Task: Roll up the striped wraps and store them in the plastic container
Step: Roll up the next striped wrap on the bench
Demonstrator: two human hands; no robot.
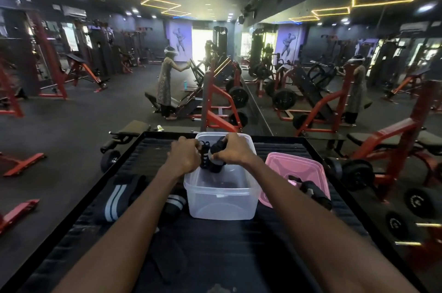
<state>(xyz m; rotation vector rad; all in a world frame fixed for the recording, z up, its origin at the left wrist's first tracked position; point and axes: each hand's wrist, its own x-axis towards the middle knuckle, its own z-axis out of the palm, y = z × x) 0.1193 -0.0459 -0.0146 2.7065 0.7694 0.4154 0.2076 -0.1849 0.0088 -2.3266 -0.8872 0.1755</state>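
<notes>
A clear plastic container (221, 201) stands on the black platform in front of me. Both hands hover over its open top. My right hand (233, 149) grips a rolled black wrap (216, 149). My left hand (185, 156) pinches the loose dark end of that wrap (204, 156) beside the roll. Another wrap (117, 199), black with white stripes, lies unrolled on the platform left of the container. A smaller striped roll (175, 203) sits against the container's left wall. The container's bottom looks dark, its contents unclear.
A pink lid (294, 168) lies right of the container with a dark strap (313, 192) on it. The black ribbed platform (148, 151) has a raised rim. Red gym machines and weight plates stand around. A person stands at a machine farther back.
</notes>
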